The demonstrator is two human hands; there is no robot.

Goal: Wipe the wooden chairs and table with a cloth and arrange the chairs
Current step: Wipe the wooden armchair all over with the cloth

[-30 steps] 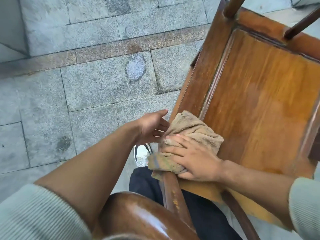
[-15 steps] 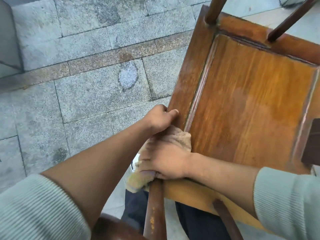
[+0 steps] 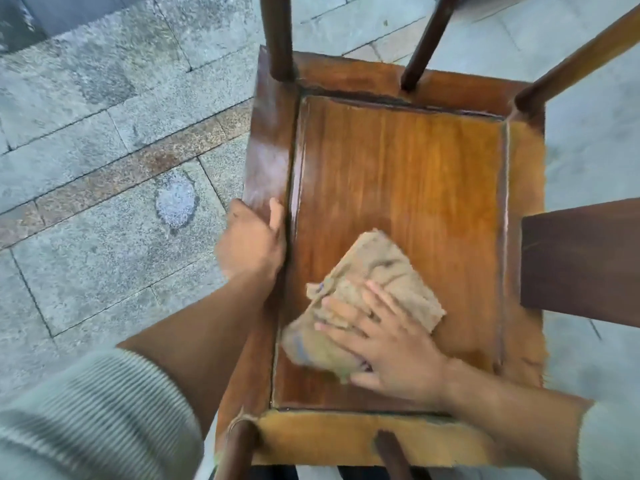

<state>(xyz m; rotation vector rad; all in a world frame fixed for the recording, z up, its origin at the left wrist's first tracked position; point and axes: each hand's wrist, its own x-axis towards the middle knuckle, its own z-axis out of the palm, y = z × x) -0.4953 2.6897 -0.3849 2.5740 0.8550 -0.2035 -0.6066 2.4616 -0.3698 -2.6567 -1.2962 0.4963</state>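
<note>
Floor: grey stone paving slabs (image 3: 104, 237) with a brownish band run from nine o'clock up to eleven, and a pale worn patch shows beside your left hand.
Chair: the brown wooden chair with a recessed glossy seat panel (image 3: 398, 188) fills the centre and three o'clock; its dark round posts rise at twelve and six o'clock.
Right hand: your right hand (image 3: 388, 348) lies flat at five o'clock, fingers spread and pressing down on the cloth, pinching nothing.
Left hand: your left hand (image 3: 252, 244) sits at nine o'clock of the seat, fingers wrapped over the left rail, thumb on top, steadying the chair.
Cloth: the crumpled tan towelling cloth (image 3: 367, 299) lies on the seat panel's lower left part, trapped under your right fingers, touching the wood.
Key relation: the unwiped seat stretches from the cloth toward twelve and one o'clock; its long axis runs six to twelve, so I judge a push away from you suits, with your right hand the nearer one.
</note>
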